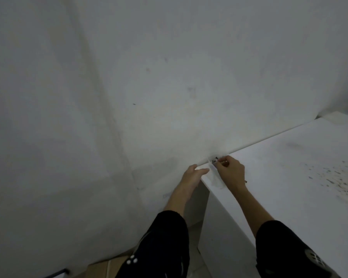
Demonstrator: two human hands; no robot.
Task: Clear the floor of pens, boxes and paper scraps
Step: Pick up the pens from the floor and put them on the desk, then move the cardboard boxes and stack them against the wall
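no text, label, brand, number or sign can be read anywhere in this view. the black sleeves [165, 243] carry small white printed marks, dots on the left one and a grid-like patch on the right, but they form no legible letters. the white tabletop [289, 177] and the pale grey wall [129, 77] show only smudges and dark specks, not writing.

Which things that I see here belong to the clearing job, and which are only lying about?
For the job:
- pens, bunched under the right hand at the corner of the white table
- left hand, open at the table edge

Only there:
- dark specks on the table
- brown box low on the floor
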